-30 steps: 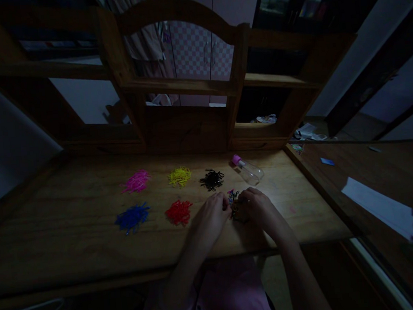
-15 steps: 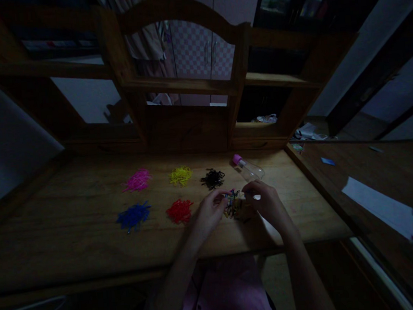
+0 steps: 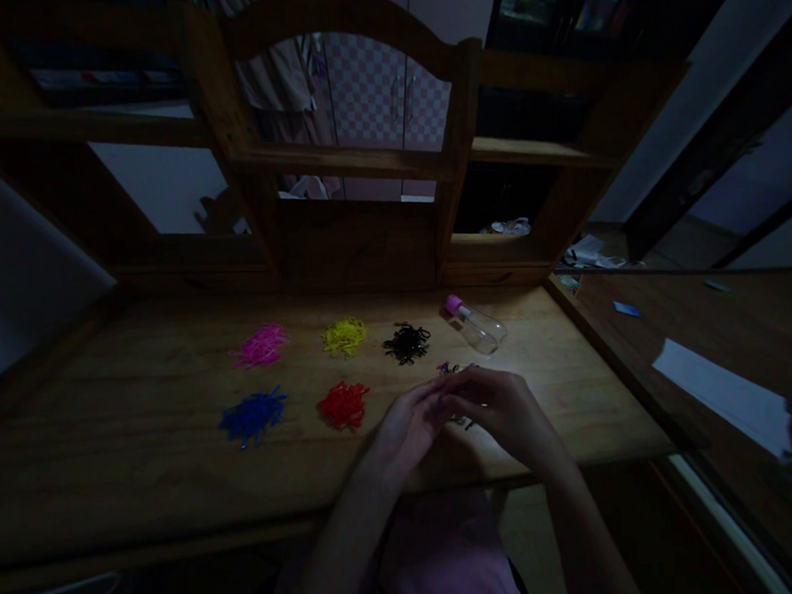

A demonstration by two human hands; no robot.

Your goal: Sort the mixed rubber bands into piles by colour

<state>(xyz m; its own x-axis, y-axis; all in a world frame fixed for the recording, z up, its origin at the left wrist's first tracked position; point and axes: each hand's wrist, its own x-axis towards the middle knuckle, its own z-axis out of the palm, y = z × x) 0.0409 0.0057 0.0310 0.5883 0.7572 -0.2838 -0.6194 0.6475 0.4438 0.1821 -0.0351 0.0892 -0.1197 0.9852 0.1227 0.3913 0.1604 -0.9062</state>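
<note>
The left hand (image 3: 406, 430) is being met by the right hand (image 3: 499, 410) at a small blue piece (image 3: 439, 399), its clamping impossible to tell, above partly hidden mixed bands (image 3: 448, 368); single-colour piles (image 3: 344, 405) are being spaced apart, presumably against mixing.

Held right hand (image 3: 506, 403) close to left hand (image 3: 411, 423), over a half-hidden pile of little loops (image 3: 447, 367). Had red pile (image 3: 344, 405), black pile (image 3: 407, 343) and clear bottle (image 3: 482, 331) near.

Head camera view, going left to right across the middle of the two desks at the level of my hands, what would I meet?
Blue pile → red pile → left hand → right hand → white paper.
</note>
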